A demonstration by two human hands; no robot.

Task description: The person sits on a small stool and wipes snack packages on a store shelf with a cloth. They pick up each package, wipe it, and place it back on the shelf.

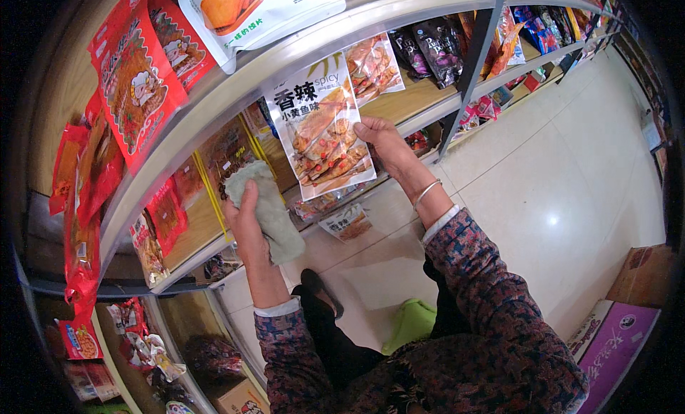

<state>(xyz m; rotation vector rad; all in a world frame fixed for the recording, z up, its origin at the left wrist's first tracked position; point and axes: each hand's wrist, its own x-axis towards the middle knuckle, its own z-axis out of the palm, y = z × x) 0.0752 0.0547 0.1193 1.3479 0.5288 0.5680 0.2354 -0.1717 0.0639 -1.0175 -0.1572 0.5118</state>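
Note:
My right hand (384,142) pinches the right edge of a white snack packet (327,146) printed with small fried fish and large writing. The packet hangs in front of the shelf, its printed face towards me. In my left hand (247,221) is a folded grey-green cloth (272,216), with the thumb lying over it. The cloth is left of the packet and apart from it. A similar fish snack packet (374,66) lies on the shelf behind. Another fish packet (348,223) is low down, near the floor below my hands.
A curved shelf rail (299,47) crosses above my hands, near red snack packets (139,82) and a white pouch (257,13). A dark upright post (473,71) stands to the right. A green object (411,323) is by my legs; a purple carton (618,355) is at lower right.

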